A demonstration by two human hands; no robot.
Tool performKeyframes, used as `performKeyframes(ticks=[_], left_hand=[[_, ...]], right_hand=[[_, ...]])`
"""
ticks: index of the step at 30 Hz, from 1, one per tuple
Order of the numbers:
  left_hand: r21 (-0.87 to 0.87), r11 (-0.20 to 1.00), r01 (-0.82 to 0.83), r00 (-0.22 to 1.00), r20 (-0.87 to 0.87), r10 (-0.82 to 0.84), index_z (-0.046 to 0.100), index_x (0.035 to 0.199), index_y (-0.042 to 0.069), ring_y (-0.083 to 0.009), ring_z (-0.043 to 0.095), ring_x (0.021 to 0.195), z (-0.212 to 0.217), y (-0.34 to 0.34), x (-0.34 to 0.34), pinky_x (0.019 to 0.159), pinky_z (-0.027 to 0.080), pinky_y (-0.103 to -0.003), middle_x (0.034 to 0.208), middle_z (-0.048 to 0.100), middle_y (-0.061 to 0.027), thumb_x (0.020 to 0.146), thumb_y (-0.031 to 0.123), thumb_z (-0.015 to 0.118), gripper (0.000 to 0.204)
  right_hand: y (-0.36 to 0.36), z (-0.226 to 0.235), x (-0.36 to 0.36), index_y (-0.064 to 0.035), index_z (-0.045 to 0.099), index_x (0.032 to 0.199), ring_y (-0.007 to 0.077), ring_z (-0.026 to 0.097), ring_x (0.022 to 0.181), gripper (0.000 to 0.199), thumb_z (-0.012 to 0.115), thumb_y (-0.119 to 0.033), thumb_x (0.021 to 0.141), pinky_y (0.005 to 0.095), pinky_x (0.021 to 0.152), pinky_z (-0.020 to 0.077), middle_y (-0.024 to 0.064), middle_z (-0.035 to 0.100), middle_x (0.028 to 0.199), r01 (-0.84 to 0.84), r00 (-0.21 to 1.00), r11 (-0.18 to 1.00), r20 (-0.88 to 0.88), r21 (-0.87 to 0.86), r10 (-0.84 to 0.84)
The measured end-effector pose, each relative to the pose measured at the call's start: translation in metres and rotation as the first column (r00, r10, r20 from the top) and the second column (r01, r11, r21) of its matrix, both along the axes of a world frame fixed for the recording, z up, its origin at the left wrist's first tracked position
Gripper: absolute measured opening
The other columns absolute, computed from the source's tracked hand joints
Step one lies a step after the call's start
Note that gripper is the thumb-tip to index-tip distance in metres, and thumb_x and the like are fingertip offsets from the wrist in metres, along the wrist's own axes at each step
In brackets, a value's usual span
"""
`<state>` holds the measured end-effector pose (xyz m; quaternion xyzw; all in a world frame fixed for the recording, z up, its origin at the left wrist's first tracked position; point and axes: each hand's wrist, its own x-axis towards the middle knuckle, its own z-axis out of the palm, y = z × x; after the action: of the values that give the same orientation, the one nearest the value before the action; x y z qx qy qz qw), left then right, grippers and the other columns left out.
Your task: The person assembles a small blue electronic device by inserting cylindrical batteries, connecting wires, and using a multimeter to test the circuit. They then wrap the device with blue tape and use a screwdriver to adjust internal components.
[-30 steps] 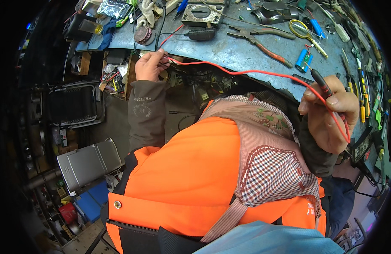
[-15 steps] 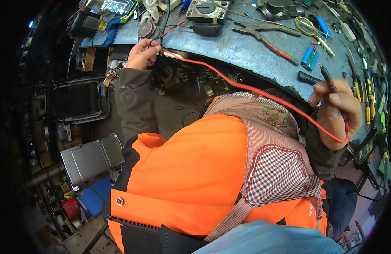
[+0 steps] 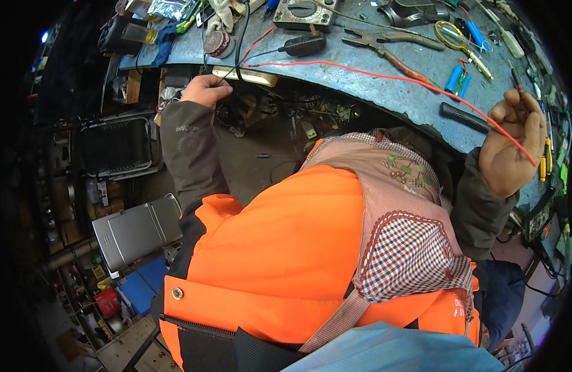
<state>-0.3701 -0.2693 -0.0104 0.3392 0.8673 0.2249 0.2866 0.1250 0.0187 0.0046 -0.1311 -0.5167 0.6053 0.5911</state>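
My right hand (image 3: 512, 149), at the right edge of the bench, grips a slim dark test probe (image 3: 517, 80) with its tip pointing up. From it a red test lead (image 3: 360, 73) crosses the bench toward the multimeter (image 3: 303, 13), a grey box with a round dial at the back. My left hand (image 3: 205, 92) is closed at the bench's front edge, pinching a thin black lead (image 3: 235, 69). A thicker black cable (image 3: 242, 37) hangs over the edge beside it. Next to the multimeter lies a black oblong plug-like piece (image 3: 303, 44).
Red-handled pliers (image 3: 394, 46), blue battery cells (image 3: 457, 80), a yellow-rimmed magnifier (image 3: 450, 32) and a black handle (image 3: 464, 118) lie on the blue bench (image 3: 335, 56). A round red tin (image 3: 217, 44) stands near my left hand. Screwdrivers (image 3: 544, 158) line the right side.
My right hand has moved right and turned its palm up with the probe. The red lead has shifted from hanging before the bench onto its top. My left hand has dropped slightly left.
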Motion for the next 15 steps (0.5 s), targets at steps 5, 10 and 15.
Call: performKeyframes(ticks=[5,10,15], left_hand=[[0.230,0.962,-0.146,0.984,0.132,0.117,0.077,0.111,0.001,-0.0071,0.054,0.065,0.053,0.005,0.033,0.060,0.043,-0.023,0.077,0.066,0.0019,0.105,0.022,0.067,0.025],[0.555,0.766,-0.323,0.375,0.819,-0.435,0.047,0.149,-0.003,-0.0131,0.060,0.077,0.085,0.060,0.077,0.060,0.048,-0.026,0.123,0.069,-0.0162,0.112,0.018,0.049,0.043],[0.397,0.834,-0.382,-0.156,0.862,-0.482,0.037,0.147,-0.012,-0.0282,0.069,0.105,0.078,0.149,0.132,0.084,0.063,-0.037,0.155,0.046,-0.0307,0.113,0.006,0.039,0.039]], right_hand=[[-0.013,-0.001,-0.017,0.0023,0.075,0.121,0.0218,0.067,0.093,0.046,0.048,-0.034,0.114,0.0378,0.091,0.0538,0.0137,0.070,0.108,0.174,0.865,0.871,0.352,0.459,-0.358],[-0.044,0.016,-0.064,-0.0044,0.074,0.124,0.0203,0.065,0.095,0.032,0.056,-0.026,0.111,0.0353,0.088,0.0524,0.0122,0.068,0.107,-0.171,0.884,0.785,0.445,0.595,-0.145],[-0.090,-0.015,-0.130,0.0015,0.061,0.139,0.0166,0.065,0.100,0.040,0.060,-0.023,0.107,0.0335,0.090,0.0519,0.0110,0.072,0.110,-0.650,0.633,0.759,0.582,0.039,0.512]])
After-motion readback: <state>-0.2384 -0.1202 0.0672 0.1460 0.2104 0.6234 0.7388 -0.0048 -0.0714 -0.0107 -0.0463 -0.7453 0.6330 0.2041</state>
